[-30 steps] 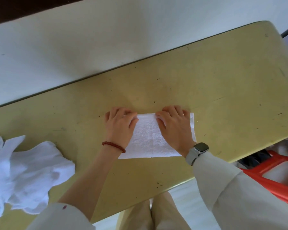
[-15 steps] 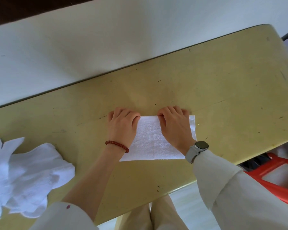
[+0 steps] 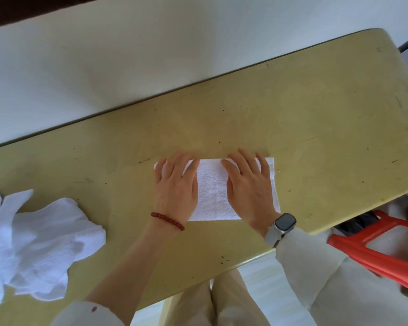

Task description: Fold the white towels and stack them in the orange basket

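A folded white towel (image 3: pixel 213 196) lies flat in the middle of the yellow table (image 3: pixel 292 128). My left hand (image 3: pixel 176 188) rests palm down on its left part, fingers spread and flat. My right hand (image 3: pixel 249 188) presses flat on its right part, a thin strip of towel showing past it. A pile of crumpled white towels (image 3: pixel 37 245) sits at the table's left end. The orange basket (image 3: pixel 377 250) stands below the table's right front edge, partly hidden by my right sleeve.
A white wall runs along the table's far edge. A grey watch is on my right wrist, a red bead bracelet on my left. My knees show under the table's front edge. Bare tabletop stretches to the right of the towel.
Both hands have flattened out: the curled fingers at the towel's far edge are now stretched and pressing down. The towel has stayed in place.
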Demonstrator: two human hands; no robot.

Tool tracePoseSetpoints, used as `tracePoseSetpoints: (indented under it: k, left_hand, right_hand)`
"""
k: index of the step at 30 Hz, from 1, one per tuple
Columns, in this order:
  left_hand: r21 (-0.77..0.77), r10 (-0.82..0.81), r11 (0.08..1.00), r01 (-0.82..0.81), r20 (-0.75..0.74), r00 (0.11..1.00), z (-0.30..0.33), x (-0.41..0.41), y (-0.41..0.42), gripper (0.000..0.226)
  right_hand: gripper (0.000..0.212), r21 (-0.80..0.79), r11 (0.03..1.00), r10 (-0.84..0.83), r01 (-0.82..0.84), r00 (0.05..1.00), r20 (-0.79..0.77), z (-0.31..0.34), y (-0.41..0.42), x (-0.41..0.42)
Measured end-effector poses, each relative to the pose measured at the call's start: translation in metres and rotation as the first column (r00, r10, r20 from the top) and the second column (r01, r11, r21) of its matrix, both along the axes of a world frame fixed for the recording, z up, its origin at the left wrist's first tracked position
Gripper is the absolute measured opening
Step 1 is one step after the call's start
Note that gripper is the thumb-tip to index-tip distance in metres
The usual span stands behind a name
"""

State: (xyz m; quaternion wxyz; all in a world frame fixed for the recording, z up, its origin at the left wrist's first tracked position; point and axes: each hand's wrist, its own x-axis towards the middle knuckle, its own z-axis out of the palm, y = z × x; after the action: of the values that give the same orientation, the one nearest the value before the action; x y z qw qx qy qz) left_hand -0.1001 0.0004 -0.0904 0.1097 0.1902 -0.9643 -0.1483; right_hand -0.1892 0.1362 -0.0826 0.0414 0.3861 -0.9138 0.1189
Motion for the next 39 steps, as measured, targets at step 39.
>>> tracePoseSetpoints:
  k: [39]
  left_hand:
    - [-0.077,-0.184,0.973,0.215,0.297,0.937,0.006,-0.005,-0.011,0.044]
  right_hand:
    - [0.033,-0.078,0.996,0.072,-0.046,0.924,0.377,0.026,0.018,0.006]
